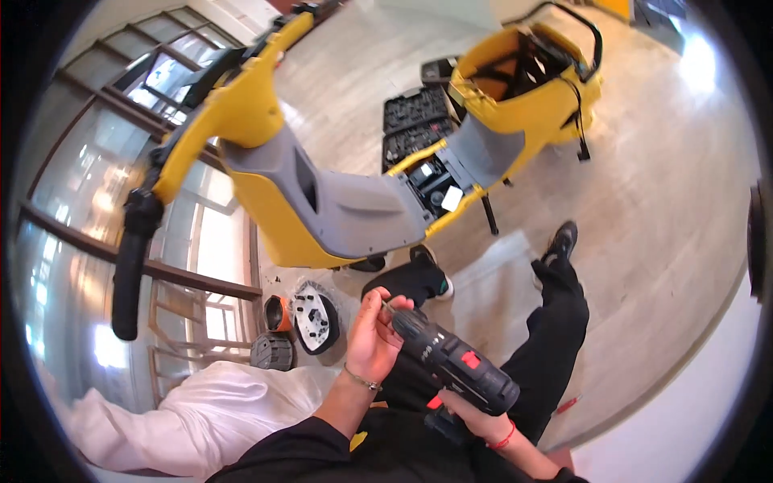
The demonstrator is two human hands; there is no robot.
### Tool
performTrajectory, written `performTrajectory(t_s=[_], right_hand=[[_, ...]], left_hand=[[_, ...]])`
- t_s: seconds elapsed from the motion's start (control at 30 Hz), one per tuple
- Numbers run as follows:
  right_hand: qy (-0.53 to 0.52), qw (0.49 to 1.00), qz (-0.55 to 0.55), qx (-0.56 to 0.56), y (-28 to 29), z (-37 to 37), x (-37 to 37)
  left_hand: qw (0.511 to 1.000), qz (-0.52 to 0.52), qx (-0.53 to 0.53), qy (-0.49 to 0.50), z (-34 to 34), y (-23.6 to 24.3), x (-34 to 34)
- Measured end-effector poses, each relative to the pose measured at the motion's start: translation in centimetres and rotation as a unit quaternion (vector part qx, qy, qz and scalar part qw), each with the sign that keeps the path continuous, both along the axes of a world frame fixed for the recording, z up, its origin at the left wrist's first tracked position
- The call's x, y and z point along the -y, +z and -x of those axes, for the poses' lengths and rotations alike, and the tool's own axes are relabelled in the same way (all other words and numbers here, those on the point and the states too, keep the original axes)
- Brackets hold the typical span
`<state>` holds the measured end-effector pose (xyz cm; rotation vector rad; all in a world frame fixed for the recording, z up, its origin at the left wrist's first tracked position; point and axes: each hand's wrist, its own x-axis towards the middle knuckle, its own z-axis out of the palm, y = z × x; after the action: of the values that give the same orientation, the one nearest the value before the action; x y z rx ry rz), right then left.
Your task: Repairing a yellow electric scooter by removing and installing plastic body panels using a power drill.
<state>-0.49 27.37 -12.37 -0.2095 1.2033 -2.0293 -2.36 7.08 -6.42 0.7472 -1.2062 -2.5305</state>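
My right hand (475, 414) is wrapped round the handle of a black cordless drill (463, 370) with a red switch on top. The drill points up and to the left over my lap. At its chuck (409, 324), the fingers of my left hand (374, 342) close round a thin drill bit (389, 305), whose far end they partly hide. Beyond my hands stands a yellow and grey scooter (358, 201), its floor compartment (437, 187) uncovered with black parts and a white piece inside.
An open black tool case (415, 113) lies behind the scooter. To the left are a tray with black parts (314, 320), an orange container (278, 312) and a white cloth (233, 410). A red screwdriver-like tool (568, 404) lies on the floor at right. Window frames (80, 249) line the left.
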Motion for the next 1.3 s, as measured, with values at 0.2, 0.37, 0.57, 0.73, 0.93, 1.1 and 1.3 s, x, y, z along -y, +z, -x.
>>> performTrajectory(t_s=[0.2, 0.37, 0.57, 0.73, 0.93, 1.1, 1.3], right_hand=[[0.037, 0.998, 0.014, 0.056, 0.6, -1.0, 1.4], [0.08, 0.996, 0.015, 0.041, 0.1, -0.6, 2.4], [-0.024, 0.997, -0.048, 0.055, -1.4, -0.6, 3.6], [-0.062, 0.981, -0.137, 0.126, -0.2, -0.3, 4.5], [-0.069, 0.976, -0.192, 0.081, 0.4, 0.0, 5.6], [-0.099, 0.969, -0.206, 0.097, 0.6, -0.1, 7.2], [-0.059, 0.976, -0.177, 0.112, -1.7, 0.6, 6.9]], left_hand=[[1.0, -0.006, -0.018, -0.007, -1.8, 0.2, 1.0], [0.995, -0.092, 0.013, 0.026, -3.2, -4.5, 5.5], [0.958, -0.196, 0.019, 0.21, -9.0, -17.0, 15.7], [0.92, -0.223, 0.129, 0.295, -17.4, -30.4, 24.4], [0.914, -0.079, 0.101, 0.385, -24.1, -32.0, 38.7], [0.871, -0.052, 0.332, 0.358, -24.8, -28.7, 43.5], [0.883, 0.142, 0.37, 0.25, -24.0, -26.4, 38.5]])
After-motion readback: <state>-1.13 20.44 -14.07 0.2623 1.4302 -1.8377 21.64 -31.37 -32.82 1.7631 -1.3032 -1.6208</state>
